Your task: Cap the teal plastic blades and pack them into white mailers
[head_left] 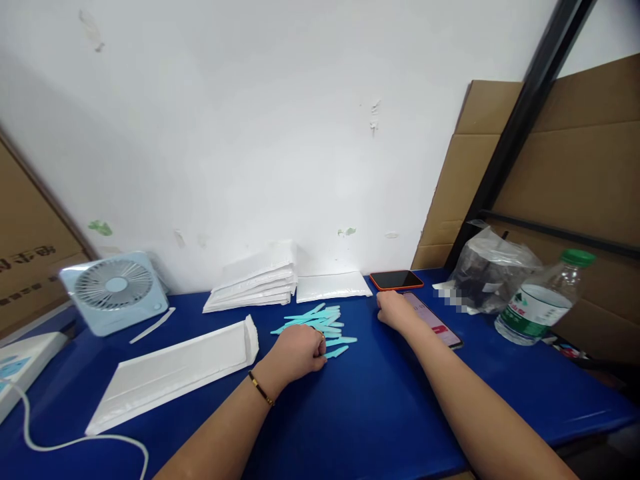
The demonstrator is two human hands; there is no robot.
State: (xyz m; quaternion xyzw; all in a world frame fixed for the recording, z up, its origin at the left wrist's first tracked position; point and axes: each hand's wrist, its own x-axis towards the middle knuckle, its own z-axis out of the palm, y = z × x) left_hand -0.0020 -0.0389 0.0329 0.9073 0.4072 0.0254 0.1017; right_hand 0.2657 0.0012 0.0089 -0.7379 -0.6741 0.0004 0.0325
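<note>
A loose pile of teal strips (332, 324) lies on the blue tabletop (360, 420), its near left part covered by the left hand (299, 350). That hand is curled, knuckles up, its fingertips tucked under, so I cannot tell whether it pinches a strip. At about two o'clock from the pile, with twelve toward the wall (320, 120), the right hand (394, 310) is bent into a loose fist beside a lit phone (436, 321); its grip cannot be told, and its forearm hides part of that phone, whose screen text is unreadable. A dark phone with an orange edge (397, 279) lies just beyond. At twelve o'clock is a flat white mailer (333, 287), at eleven a stack of mailers (255, 283), and at eight a single long mailer (175, 375). A blue fan (117, 290) stands at ten; below it, a white device (27, 367) is cut off by the left edge. Toward three stand a green-capped bottle (537, 307) and a clear bag (487, 270) with dark, indistinct contents, partly masked by a pixelated patch.
</note>
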